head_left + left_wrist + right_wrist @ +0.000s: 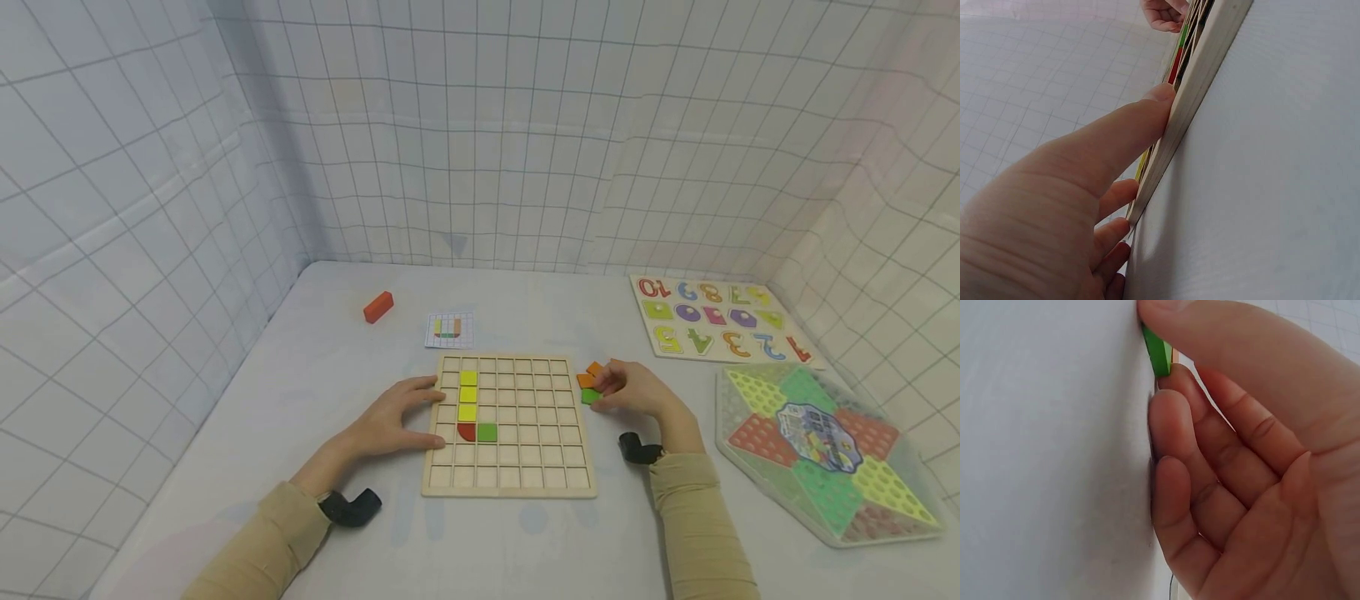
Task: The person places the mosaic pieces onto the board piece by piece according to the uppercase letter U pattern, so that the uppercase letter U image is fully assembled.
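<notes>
A wooden grid board [540,455] lies flat in the middle, holding three yellow squares [468,395] in a column. Below them sits a red quarter-round tile [467,432] with a green square [487,432] on its right. My left hand [386,421] rests at the board's left edge, thumb and fingers fairly straight and touching the rim [1185,106]. Right of the board, my right hand [630,390] has curled fingers and pinches a loose green tile [1157,351] between thumb and index finger, low at the table. Orange tiles [586,381] lie beside it, partly covered by the fingers.
Behind the board lies a pattern card [450,331], with a red block [378,307] to its left. At the right are a number puzzle board [720,321] and a clear-covered star-patterned game box [828,454]. Grid-patterned cloth walls [465,167] surround the table.
</notes>
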Motion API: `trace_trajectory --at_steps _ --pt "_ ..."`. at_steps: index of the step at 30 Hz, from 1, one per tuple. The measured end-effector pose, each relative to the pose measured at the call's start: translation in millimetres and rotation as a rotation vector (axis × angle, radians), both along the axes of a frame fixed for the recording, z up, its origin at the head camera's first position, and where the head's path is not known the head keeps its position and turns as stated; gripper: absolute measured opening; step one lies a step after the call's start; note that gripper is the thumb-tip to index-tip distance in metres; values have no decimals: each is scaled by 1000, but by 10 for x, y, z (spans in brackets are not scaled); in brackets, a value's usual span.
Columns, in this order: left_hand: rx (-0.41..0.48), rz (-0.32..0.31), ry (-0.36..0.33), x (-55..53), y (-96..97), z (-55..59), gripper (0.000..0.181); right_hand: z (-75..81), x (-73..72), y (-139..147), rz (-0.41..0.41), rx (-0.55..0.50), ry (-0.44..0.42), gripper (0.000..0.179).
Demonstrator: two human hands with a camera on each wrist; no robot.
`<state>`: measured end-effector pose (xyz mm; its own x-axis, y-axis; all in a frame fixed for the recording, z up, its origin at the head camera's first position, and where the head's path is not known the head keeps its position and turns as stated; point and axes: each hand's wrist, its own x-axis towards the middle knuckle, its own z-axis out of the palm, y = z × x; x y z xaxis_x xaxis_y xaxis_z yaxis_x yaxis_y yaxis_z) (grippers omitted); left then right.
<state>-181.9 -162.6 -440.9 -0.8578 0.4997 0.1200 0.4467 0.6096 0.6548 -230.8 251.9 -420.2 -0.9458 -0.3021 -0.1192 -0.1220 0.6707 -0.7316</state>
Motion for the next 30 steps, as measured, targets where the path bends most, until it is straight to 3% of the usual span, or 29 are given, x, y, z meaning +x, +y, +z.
trace_trajectory --at_steps 21,30 --pt "-22 12 -15 -5 8 -9 66 85 54 53 7 52 31 26" --pt "-8 4 -10 4 4 18 65 232 74 -18 13 -10 69 27"
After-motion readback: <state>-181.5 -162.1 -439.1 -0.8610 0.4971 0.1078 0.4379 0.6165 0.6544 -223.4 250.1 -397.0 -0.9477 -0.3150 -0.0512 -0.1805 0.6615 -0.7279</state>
